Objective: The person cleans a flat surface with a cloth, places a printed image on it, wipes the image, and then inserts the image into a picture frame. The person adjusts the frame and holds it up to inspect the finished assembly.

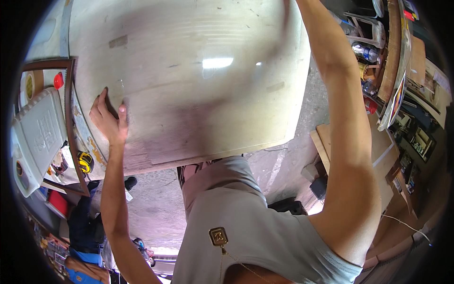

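My left hand rests with fingers spread and slightly bent on the left part of a large pale, glossy board, near its lower left. A thin, clear sheet edge seems to show beside the fingertips and along the board's lower edge. My right forearm reaches up across the board's right edge and out of the top of the picture, so its hand is out of view. A dark, soft shadow falls across the board's middle and right.
Left are a brown frame, grey plastic case and yellow-black tape measure. Bottles, wooden boards and clutter line the right. Another person is at lower left. Concrete floor shows below the board.
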Demonstrator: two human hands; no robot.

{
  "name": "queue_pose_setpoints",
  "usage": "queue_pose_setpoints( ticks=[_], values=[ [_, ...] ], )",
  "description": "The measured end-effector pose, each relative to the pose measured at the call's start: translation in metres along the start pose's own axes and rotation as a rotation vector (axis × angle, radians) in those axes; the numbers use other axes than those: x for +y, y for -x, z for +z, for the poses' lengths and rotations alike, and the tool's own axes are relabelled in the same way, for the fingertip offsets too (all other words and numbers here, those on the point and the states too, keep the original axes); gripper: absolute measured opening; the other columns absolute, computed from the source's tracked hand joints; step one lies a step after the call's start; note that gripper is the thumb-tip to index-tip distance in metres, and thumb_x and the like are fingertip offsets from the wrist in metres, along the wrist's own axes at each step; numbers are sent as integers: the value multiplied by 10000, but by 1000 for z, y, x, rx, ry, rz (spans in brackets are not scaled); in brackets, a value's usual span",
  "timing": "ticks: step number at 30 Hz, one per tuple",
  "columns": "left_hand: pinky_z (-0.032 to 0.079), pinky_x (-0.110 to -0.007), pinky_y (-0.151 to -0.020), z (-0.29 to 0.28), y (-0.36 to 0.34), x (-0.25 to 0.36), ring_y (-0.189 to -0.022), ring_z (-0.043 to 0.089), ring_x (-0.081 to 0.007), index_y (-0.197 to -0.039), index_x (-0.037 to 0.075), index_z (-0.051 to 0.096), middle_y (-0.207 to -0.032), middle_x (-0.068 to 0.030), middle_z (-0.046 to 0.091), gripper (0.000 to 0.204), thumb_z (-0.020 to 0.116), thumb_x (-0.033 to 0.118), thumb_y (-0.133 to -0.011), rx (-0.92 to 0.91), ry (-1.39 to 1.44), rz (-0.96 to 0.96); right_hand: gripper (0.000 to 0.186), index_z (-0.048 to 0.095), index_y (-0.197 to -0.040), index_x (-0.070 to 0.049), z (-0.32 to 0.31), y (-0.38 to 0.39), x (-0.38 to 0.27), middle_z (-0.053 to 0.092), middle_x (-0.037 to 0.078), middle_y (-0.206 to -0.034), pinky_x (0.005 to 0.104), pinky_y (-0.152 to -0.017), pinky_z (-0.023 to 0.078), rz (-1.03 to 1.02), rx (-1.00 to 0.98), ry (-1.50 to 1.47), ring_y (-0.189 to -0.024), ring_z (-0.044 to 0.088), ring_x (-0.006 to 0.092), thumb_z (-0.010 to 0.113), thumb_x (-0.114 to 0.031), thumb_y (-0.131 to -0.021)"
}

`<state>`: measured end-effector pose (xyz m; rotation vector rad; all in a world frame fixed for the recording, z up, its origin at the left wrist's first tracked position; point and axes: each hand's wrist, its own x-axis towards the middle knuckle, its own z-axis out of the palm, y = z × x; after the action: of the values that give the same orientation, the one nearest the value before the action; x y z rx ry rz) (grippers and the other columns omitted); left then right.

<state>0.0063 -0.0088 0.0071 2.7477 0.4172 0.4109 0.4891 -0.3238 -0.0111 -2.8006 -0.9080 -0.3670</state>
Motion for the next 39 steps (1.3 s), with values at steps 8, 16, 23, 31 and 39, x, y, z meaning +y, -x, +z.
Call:
queue_pose_setpoints(
  ticks=[8,16,23,31,39],
  values=[
    [294,-426,-960,3,2,-5,-1108,439,-313,-1287,44,481,-1207,-152,504,694,383,609,-896,20,13,-17,687,381,-1377,-35,-143,320,-216,312,151,-1476,578,-1081,193,-8,-886,-54,-1376,251,358,620,-356,-818],
    [292,-444,-963,-1,4,-4,-1102,431,-332,-1293,44,466,-1213,-161,488,744,371,653,-876,-6,40,-69,509,502,-1282,-22,-54,142,-153,454,142,-1381,478,-1094,226,-231,-208,-291,-1296,396,311,470,-382,-924],
    [280,-462,-972,2,2,-5,-1110,416,-339,-1306,40,447,-1211,-168,471,791,355,687,-861,-14,81,-86,569,449,-1309,4,-7,58,-170,437,173,-1379,496,-1084,244,-189,-22,-102,-1296,377,324,462,-403,-912],
    [244,-473,-1006,0,7,-8,-1152,399,-349,-1333,44,405,-1242,-179,451,797,323,685,-867,-34,80,-125,582,510,-1263,-77,-126,326,-285,347,138,-1431,514,-1050,290,-446,-643,-504,-1295,356,315,662,-370,-783],
    [279,-476,-988,0,3,-6,-1122,415,-357,-1339,30,381,-1244,-181,454,806,373,675,-855,-8,153,-109,548,413,-1336,12,12,-28,-250,433,197,-1373,446,-1096,227,-352,19,-151,-1316,332,336,420,-351,-925]
  ],
)
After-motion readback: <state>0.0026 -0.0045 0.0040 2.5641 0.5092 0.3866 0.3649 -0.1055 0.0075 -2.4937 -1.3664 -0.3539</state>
